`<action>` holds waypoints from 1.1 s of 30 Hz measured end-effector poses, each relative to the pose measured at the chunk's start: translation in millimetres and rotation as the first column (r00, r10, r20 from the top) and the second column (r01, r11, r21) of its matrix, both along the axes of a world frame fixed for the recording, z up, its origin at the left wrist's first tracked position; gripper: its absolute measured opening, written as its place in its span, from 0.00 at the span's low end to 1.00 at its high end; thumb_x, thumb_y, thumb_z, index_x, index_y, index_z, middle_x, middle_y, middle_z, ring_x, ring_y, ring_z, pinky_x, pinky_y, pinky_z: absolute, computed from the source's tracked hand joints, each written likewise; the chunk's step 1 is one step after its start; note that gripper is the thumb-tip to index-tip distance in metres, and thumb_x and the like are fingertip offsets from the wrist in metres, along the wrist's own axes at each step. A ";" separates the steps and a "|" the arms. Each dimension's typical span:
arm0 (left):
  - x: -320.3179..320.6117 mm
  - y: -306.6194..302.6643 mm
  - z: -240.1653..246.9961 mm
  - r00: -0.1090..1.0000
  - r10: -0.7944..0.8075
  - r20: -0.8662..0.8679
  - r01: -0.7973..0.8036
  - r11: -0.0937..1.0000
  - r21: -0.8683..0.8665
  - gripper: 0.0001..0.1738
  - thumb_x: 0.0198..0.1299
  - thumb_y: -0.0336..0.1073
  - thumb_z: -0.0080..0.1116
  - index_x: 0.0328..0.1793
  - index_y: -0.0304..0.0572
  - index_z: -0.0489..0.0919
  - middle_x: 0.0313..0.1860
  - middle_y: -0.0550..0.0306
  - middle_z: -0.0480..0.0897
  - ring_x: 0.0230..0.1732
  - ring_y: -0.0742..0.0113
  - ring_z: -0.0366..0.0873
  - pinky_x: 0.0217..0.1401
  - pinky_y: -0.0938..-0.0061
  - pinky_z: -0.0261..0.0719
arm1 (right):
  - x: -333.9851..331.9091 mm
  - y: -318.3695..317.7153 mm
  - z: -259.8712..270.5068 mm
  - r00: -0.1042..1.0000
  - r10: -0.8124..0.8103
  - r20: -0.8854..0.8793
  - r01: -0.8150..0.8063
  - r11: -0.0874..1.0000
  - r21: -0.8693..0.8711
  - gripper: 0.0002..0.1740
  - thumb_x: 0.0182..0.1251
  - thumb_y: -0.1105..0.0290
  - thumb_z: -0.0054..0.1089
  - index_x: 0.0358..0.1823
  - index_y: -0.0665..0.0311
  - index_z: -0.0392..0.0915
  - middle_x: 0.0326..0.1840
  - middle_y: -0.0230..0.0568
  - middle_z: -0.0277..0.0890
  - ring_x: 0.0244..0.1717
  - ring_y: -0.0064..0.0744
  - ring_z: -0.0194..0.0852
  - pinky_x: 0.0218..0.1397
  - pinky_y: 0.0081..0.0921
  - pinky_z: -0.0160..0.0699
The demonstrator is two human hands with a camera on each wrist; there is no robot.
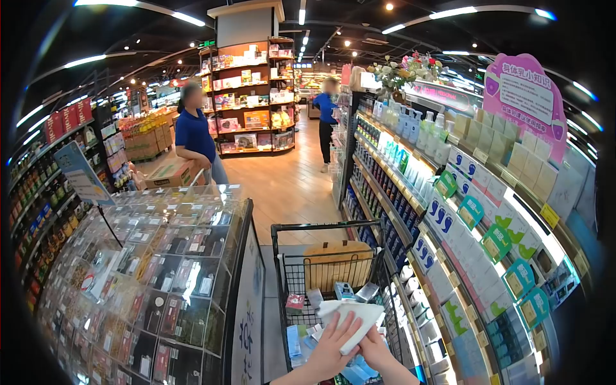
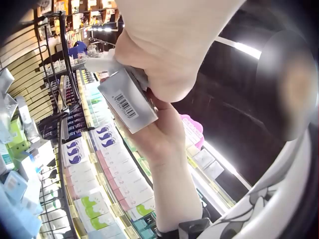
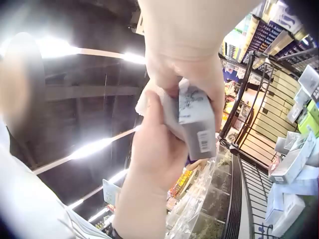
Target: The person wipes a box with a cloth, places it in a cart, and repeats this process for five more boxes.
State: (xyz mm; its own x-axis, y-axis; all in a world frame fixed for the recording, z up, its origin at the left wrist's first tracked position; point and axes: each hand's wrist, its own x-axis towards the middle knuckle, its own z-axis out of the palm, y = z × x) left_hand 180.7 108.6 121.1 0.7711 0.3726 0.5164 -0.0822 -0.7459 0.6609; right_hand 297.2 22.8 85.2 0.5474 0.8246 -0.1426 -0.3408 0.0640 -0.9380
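Observation:
Both hands meet over the cart, around a small silver-grey box point(image 2: 128, 102) with a barcode on its end. My right hand point(image 1: 377, 351) grips this box from the right. A white cloth point(image 1: 351, 314) lies over the box in the head view and hides most of it. My left hand point(image 1: 339, 343) holds the cloth against the box, its fingers spread across the top. In the right wrist view, pale blue print shows on one side of the carton, and the left thumb point(image 3: 153, 107) lies along the cloth.
A black wire cart point(image 1: 282, 266) holds several small boxes and a tan wooden-looking panel point(image 1: 339, 264). Shelves of boxed goods point(image 1: 443, 224) rise on the right, clear-lidded bins point(image 1: 173, 269) on the left. Two people in blue shirts, one nearer point(image 1: 194, 135), stand ahead on the wooden floor.

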 end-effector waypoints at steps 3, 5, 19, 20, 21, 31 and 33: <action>3.5 4.9 -4.8 0.986 -0.081 -0.149 0.077 0.996 -0.032 0.33 0.57 0.34 0.52 0.71 0.43 0.59 0.71 0.45 0.57 0.73 0.40 0.44 0.74 0.55 0.43 | 2.2 3.1 0.9 0.969 -0.032 -0.247 0.053 0.996 0.078 0.29 0.70 0.60 0.41 0.69 0.62 0.49 0.64 0.42 0.60 0.62 0.36 0.62 0.59 0.32 0.69; 4.5 4.7 -4.9 0.973 -0.155 -0.172 0.160 0.987 0.015 0.32 0.58 0.36 0.52 0.70 0.44 0.60 0.71 0.48 0.57 0.73 0.42 0.45 0.73 0.55 0.46 | 6.7 -1.8 9.4 0.966 -0.044 -0.256 0.074 0.992 0.107 0.28 0.71 0.55 0.35 0.67 0.62 0.53 0.65 0.44 0.59 0.65 0.41 0.59 0.64 0.38 0.64; 13.5 6.1 -9.0 0.890 -0.412 -0.194 0.428 0.903 0.049 0.30 0.59 0.40 0.55 0.68 0.51 0.64 0.69 0.49 0.61 0.72 0.46 0.52 0.70 0.61 0.55 | 76.3 -19.6 34.2 0.897 -0.145 -0.417 0.234 0.957 0.171 0.15 0.67 0.69 0.45 0.54 0.60 0.62 0.53 0.40 0.69 0.54 0.38 0.69 0.59 0.39 0.67; 12.3 6.9 -9.8 0.878 -0.439 -0.193 0.447 0.894 0.001 0.27 0.62 0.37 0.51 0.69 0.48 0.64 0.71 0.46 0.57 0.71 0.49 0.56 0.67 0.65 0.59 | 84.3 -19.9 29.8 0.884 -0.095 -0.457 0.230 0.940 0.250 0.19 0.67 0.70 0.44 0.59 0.58 0.59 0.55 0.39 0.67 0.56 0.38 0.67 0.61 0.39 0.65; 10.7 5.1 -15.1 0.885 -0.424 -0.195 0.432 0.902 0.001 0.27 0.62 0.37 0.51 0.69 0.48 0.64 0.71 0.46 0.57 0.71 0.49 0.56 0.67 0.65 0.59 | 86.1 -20.7 30.5 0.885 -0.079 -0.459 0.215 0.944 0.251 0.19 0.67 0.70 0.44 0.59 0.58 0.59 0.55 0.39 0.67 0.56 0.38 0.67 0.61 0.39 0.65; 24.4 -5.6 -33.7 0.991 -0.101 0.085 0.038 -0.399 -0.916 0.29 0.69 0.55 0.33 0.67 0.45 0.61 0.62 0.57 0.71 0.62 0.62 0.69 0.64 0.64 0.67 | 52.3 -15.9 20.7 0.927 -0.039 0.374 -0.158 0.863 0.480 0.36 0.62 0.73 0.51 0.67 0.65 0.42 0.68 0.52 0.52 0.65 0.40 0.58 0.68 0.36 0.54; 23.3 -6.6 -28.8 0.989 -0.109 0.104 0.056 -0.377 -0.925 0.30 0.69 0.56 0.31 0.68 0.46 0.61 0.63 0.57 0.69 0.63 0.60 0.68 0.65 0.62 0.65 | 48.2 -16.8 12.6 0.929 -0.010 0.370 -0.177 0.867 0.465 0.36 0.59 0.77 0.51 0.66 0.69 0.43 0.67 0.53 0.52 0.65 0.39 0.57 0.67 0.35 0.55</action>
